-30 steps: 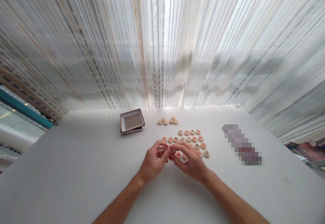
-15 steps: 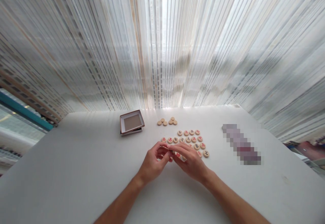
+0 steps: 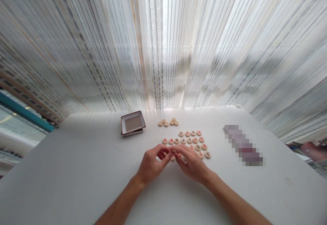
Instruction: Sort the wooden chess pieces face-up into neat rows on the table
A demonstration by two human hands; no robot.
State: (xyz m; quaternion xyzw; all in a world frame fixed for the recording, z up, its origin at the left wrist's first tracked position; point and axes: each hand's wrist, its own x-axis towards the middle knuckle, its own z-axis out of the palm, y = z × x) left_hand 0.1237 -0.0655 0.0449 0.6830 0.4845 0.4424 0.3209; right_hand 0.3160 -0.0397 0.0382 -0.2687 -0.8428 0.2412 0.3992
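Round wooden Chinese chess pieces (image 3: pixel 189 140) lie face up in several rows, marked with red or black characters. At the left of the front rows is my left hand (image 3: pixel 152 162), its fingers curled and its thumb and fingertips brought together. My right hand (image 3: pixel 191 163) reaches in from the other side, fingers bent and closed, its tips meeting those of my left hand. Whatever is between the fingertips is too small and hidden to make out. A front-row piece (image 3: pixel 172 158) shows just below the fingertips. My hands cover part of the front rows.
Farther back, several pieces (image 3: pixel 174 121) lie blank side up in two small clusters. An open shallow box (image 3: pixel 133 131) stands at the back left of the white table (image 3: pixel 84 170). A pixelated item (image 3: pixel 244 146) lies to the right. A striped curtain (image 3: pixel 163 48) hangs behind.
My joined fingertips have shifted very slightly, and the front-row piece below them now shows more. The other pieces and the box stay where they were.
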